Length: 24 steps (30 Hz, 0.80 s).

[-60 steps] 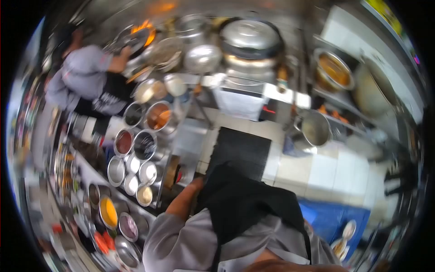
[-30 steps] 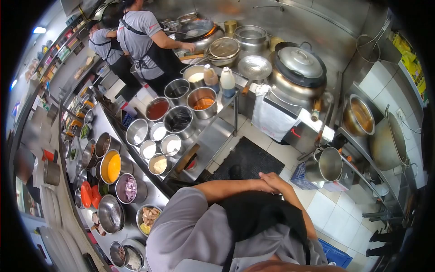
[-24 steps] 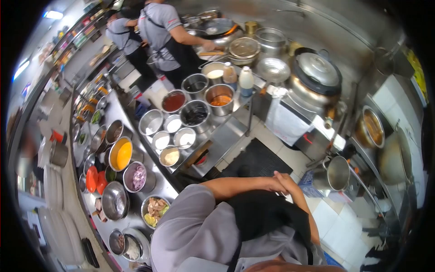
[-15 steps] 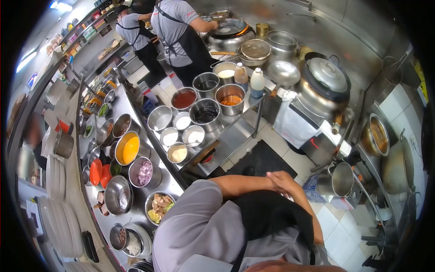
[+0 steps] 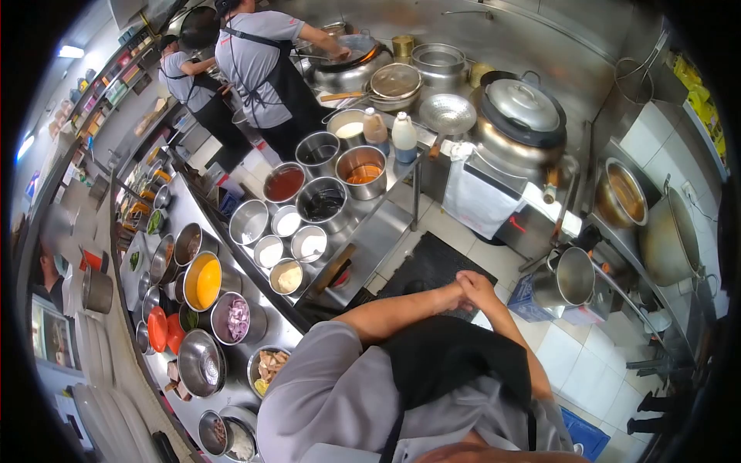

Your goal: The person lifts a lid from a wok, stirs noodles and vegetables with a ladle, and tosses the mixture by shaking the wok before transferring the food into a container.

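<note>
My left hand [image 5: 449,298] and my right hand [image 5: 478,289] are clasped together in front of my black apron [image 5: 455,359]. Their fingers are closed against each other, and no object shows in them; the undersides are hidden. Below the hands lies a black floor mat [image 5: 432,266]. Nearest on the left is a steel side table [image 5: 378,235] with pots: dark liquid [image 5: 323,199], orange-red liquid [image 5: 361,174], red sauce [image 5: 284,184], and several small pots of white powder [image 5: 309,244] and a pale paste [image 5: 286,278].
Along the left counter [image 5: 289,330] stand pots of yellow liquid [image 5: 204,282] and chopped onion [image 5: 238,319]. Two co-workers [image 5: 258,69] work at the back beside a wok [image 5: 351,58]. A lidded wok [image 5: 525,112] sits on the right stove; a steel pot [image 5: 567,278] stands lower right.
The view has turned to the right, so the pots and co-workers sit farther left. My hands stay clasped, a little higher above the mat. A blue object now shows at lower right.
</note>
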### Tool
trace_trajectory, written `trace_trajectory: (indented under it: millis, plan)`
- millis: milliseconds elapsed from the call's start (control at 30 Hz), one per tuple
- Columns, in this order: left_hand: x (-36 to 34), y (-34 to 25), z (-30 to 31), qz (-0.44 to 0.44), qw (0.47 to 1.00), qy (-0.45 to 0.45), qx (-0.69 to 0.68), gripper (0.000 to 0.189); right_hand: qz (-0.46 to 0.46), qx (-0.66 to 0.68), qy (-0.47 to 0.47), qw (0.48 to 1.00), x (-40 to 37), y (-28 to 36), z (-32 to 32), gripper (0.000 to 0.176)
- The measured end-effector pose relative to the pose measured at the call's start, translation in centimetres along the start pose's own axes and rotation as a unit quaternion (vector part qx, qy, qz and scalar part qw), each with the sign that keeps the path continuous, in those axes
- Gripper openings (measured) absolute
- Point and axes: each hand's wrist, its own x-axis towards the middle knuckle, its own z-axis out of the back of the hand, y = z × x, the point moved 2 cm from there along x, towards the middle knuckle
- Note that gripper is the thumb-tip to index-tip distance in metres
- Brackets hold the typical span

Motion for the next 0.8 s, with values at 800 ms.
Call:
trace_trajectory:
  millis: [800]
  plan:
    - [-1.9,-4.5,-0.3,0.007,0.981,-0.035,-0.188,0.040,-0.208,0.268,-0.066,0.938,-0.6,-0.2,3.2,0.054]
